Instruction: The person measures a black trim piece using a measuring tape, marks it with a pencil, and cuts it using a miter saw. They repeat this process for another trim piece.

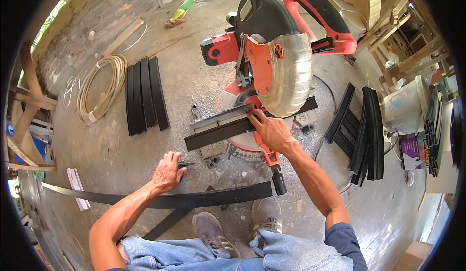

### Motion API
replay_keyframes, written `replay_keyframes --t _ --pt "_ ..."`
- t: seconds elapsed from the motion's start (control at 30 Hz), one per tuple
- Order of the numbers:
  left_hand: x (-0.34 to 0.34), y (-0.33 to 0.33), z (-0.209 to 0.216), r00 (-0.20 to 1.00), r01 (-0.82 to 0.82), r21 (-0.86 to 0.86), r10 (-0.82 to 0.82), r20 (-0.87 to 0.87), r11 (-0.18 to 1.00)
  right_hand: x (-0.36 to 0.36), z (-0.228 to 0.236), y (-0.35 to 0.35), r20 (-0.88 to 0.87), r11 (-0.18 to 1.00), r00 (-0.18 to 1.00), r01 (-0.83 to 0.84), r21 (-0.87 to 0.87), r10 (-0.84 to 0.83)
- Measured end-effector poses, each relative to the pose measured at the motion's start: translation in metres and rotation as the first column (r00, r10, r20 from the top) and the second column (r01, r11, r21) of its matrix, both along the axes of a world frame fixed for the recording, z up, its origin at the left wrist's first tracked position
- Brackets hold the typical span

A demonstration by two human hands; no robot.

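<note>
A black profile strip (212, 136) lies across the base of the red and black miter saw (272, 72), along its metal fence (221, 117). My right hand (272, 131) grips this strip near the middle, fingertips at the fence, close to the clear blade guard (297, 84). The saw head is raised. To the left of the base, my left hand (167, 173) is low over the floor, its fingers stretched and its thumb apart. Beside that thumb is a small dark pointed piece (186, 164), too small to name. A long black strip (208, 197) runs beneath my left forearm.
Several black strips (148, 96) lie at the left, near a coiled beige hose (104, 89). More black strips (371, 135) are piled at the right, before a white bucket (405, 107) and a purple box (412, 152). The saw's cable (332, 89) trails there. Shavings litter the floor.
</note>
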State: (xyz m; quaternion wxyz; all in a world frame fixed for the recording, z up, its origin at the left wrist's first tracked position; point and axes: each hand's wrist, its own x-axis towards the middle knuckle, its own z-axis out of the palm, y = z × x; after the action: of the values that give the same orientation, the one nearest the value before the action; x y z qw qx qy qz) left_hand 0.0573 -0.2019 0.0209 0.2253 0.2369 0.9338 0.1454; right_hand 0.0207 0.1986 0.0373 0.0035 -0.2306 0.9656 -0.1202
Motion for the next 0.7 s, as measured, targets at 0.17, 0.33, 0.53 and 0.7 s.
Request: replay_keyframes --t 0.17,0.33,0.53,0.7 --pt "-0.032 0.030 0.037 0.933 0.132 0.271 -0.028 -0.358 0.953 0.013 -0.014 0.041 -0.073 0.997 0.995 0.073 0.001 -0.073" --pt "-0.052 0.085 0.069 0.829 0.418 0.111 -0.328 -0.453 0.902 0.016 0.005 0.073 -0.038 0.984 0.984 0.176 0.040 -0.175" --pt "-0.073 0.169 0.040 0.816 0.389 0.032 -0.328 -0.477 0.921 0.014 -0.002 0.098 -0.125 0.962 0.958 0.268 0.056 -0.260" --pt "-0.074 0.198 0.013 0.841 0.310 0.106 -0.221 -0.495 0.945 0.016 -0.018 0.111 -0.199 0.956 0.935 0.293 -0.027 -0.292"
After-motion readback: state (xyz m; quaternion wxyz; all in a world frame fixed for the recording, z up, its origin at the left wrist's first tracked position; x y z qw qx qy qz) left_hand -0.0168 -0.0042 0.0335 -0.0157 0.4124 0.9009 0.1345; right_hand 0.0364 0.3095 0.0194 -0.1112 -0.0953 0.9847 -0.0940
